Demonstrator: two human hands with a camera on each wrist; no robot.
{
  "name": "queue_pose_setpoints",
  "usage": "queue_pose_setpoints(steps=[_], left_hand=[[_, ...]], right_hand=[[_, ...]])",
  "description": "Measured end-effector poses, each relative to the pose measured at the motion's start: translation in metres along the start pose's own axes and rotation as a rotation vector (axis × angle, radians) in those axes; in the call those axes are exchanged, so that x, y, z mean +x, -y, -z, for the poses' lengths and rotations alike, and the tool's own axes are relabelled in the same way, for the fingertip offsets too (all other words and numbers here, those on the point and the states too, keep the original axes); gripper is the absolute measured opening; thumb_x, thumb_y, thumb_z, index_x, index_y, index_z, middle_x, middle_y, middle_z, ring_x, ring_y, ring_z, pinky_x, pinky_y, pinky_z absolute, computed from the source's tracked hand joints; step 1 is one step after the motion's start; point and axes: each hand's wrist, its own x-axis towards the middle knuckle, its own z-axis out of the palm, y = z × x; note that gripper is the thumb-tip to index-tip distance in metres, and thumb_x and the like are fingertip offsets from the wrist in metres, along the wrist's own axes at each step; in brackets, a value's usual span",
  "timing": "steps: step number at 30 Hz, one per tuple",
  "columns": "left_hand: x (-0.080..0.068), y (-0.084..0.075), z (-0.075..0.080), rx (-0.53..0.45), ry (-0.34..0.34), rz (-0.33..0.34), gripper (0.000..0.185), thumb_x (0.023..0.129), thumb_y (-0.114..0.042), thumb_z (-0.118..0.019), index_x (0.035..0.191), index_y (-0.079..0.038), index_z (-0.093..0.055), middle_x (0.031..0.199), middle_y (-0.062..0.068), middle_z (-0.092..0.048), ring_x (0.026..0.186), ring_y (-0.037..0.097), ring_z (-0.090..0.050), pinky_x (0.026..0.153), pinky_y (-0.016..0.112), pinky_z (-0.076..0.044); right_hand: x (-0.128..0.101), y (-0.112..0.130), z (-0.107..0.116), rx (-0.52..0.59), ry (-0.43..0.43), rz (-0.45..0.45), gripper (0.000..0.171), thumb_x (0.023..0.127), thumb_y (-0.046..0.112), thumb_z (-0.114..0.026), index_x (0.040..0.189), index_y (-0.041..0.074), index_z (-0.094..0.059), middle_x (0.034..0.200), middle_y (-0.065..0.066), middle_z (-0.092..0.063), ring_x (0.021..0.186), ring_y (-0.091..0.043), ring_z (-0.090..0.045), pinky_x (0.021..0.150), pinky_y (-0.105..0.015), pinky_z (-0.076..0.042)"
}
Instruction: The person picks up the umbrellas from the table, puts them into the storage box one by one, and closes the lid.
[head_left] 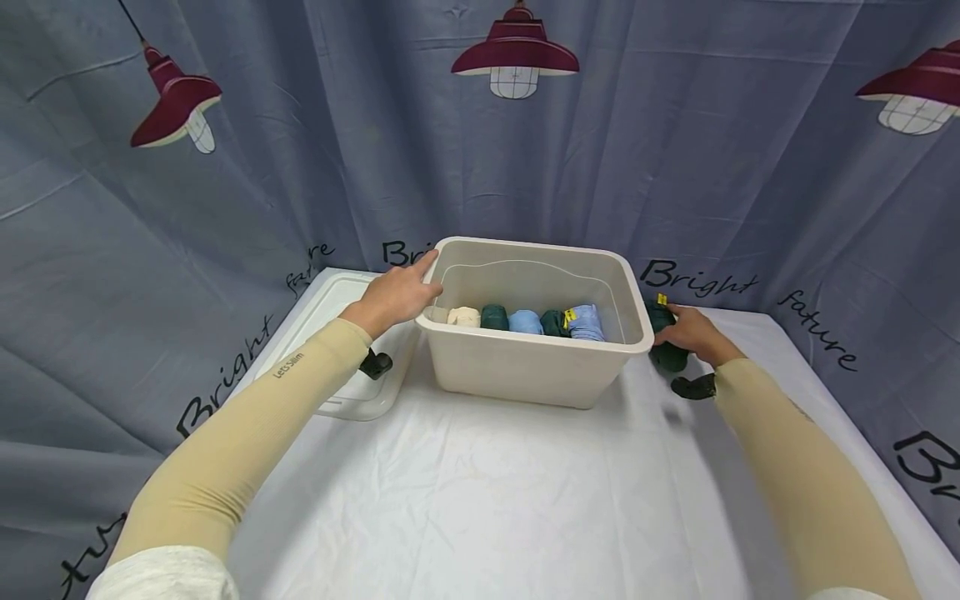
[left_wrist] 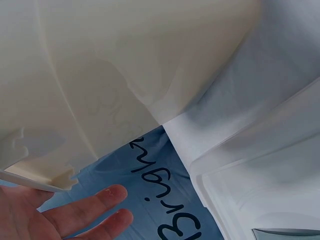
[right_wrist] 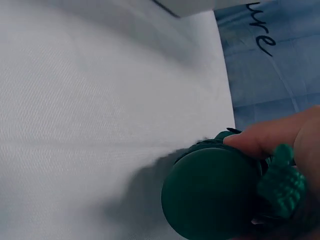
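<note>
A beige plastic bin (head_left: 525, 367) stands on the white-covered table, with a row of rolled socks (head_left: 525, 320) inside: cream, dark green and light blue. My left hand (head_left: 396, 293) rests on the bin's left rim (left_wrist: 60, 181), fingers (left_wrist: 85, 210) straight. To the right of the bin, my right hand (head_left: 693, 332) grips a dark green rolled sock (head_left: 663, 337) lying on the table. In the right wrist view, the green roll (right_wrist: 210, 192) fills the lower right with my fingers (right_wrist: 265, 140) curled over it.
A clear white lid (head_left: 345, 333) lies flat to the left of the bin. A grey-blue curtain (head_left: 225, 167) printed with lamps and lettering encloses the table on three sides. White cloth (head_left: 487, 500) stretches in front of the bin.
</note>
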Motion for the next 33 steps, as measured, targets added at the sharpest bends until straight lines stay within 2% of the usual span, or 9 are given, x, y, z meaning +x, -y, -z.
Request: queue_pose_setpoints(steps=[6,11,16,21,24,33], left_hand=[[-0.001,0.000,-0.001,0.002,-0.004,-0.006,0.074,0.099,-0.046,-0.041,0.164,-0.027,-0.012,0.152,0.019,-0.049,0.116,0.033,-0.062,0.093,0.053,-0.049],[-0.001,-0.001,0.000,0.000,-0.014,-0.013,0.075,0.098,-0.046,-0.042,0.164,-0.026,-0.014,0.151,0.019,-0.049,0.121,0.036,-0.061,0.095,0.054,-0.048],[-0.003,-0.002,0.000,-0.002,-0.010,-0.010,0.075,0.098,-0.046,-0.042,0.164,-0.026,-0.013,0.152,0.018,-0.048,0.123,0.037,-0.060,0.096,0.055,-0.048],[-0.003,-0.002,0.000,-0.013,-0.004,-0.004,0.075,0.098,-0.047,-0.042,0.164,-0.027,-0.012,0.152,0.018,-0.049,0.120,0.035,-0.061,0.095,0.054,-0.048],[-0.003,-0.001,0.000,-0.014,-0.005,-0.005,0.075,0.098,-0.046,-0.042,0.164,-0.027,-0.013,0.150,0.019,-0.050,0.116,0.034,-0.063,0.093,0.053,-0.049],[-0.002,0.001,0.000,-0.013,0.002,-0.002,0.075,0.098,-0.046,-0.041,0.164,-0.028,-0.011,0.151,0.019,-0.049,0.116,0.034,-0.063,0.093,0.053,-0.049]], right_hand=[[-0.010,0.004,0.008,0.064,0.005,0.008,0.100,0.091,0.020,-0.066,0.158,-0.003,0.004,0.161,-0.036,-0.007,0.146,-0.056,-0.017,0.112,-0.068,-0.025],[-0.020,0.012,0.019,0.101,0.017,0.022,0.101,0.093,0.022,-0.065,0.159,0.004,0.009,0.162,-0.035,-0.001,0.145,-0.058,-0.014,0.108,-0.073,-0.027],[-0.030,0.023,0.027,0.100,-0.020,0.024,0.101,0.093,0.024,-0.066,0.161,0.009,0.007,0.162,-0.036,-0.003,0.143,-0.059,-0.019,0.104,-0.076,-0.028],[-0.040,0.036,0.035,0.108,-0.037,0.034,0.100,0.094,0.026,-0.066,0.161,0.011,0.007,0.160,-0.039,-0.010,0.141,-0.059,-0.026,0.104,-0.074,-0.031],[-0.046,0.044,0.040,0.111,-0.038,0.049,0.100,0.094,0.027,-0.066,0.161,0.013,0.007,0.160,-0.038,-0.010,0.142,-0.058,-0.026,0.104,-0.075,-0.030],[-0.064,0.067,0.049,0.114,-0.088,0.111,0.097,0.095,0.028,-0.066,0.162,0.011,0.003,0.158,-0.040,-0.016,0.140,-0.055,-0.033,0.105,-0.061,-0.041]])
